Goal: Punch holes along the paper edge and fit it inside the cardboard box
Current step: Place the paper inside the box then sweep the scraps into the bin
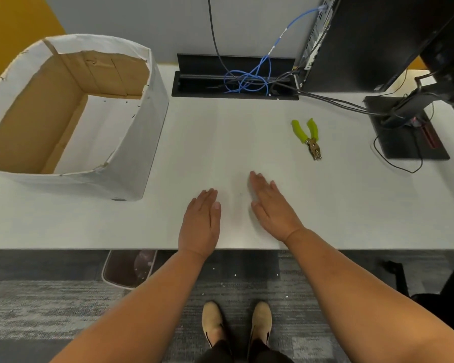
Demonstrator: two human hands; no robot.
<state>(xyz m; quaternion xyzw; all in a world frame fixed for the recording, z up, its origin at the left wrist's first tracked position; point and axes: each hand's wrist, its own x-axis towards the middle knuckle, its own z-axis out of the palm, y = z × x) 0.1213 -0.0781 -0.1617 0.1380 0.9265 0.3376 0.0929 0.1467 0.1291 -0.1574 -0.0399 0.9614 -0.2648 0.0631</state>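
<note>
Two hands lie flat, fingers straight, on the desk (338, 205): left hand (201, 222), right hand (273, 209). Paper (95, 132) lines the box (32, 106) at left. Punch (308, 137) lies well right, untouched.

Cardboard box (37, 108): brown inside, white paper (131, 142) wrapped over its outer walls and lining its floor. Hole punch (308, 137): lime-green handles, dull brass-grey metal head; tabletop (220, 132) pale grey-white. Blue cable (249, 79) tangled among black ones, carpet (63, 310) mottled grey, shoes (236, 323) tan.
</note>
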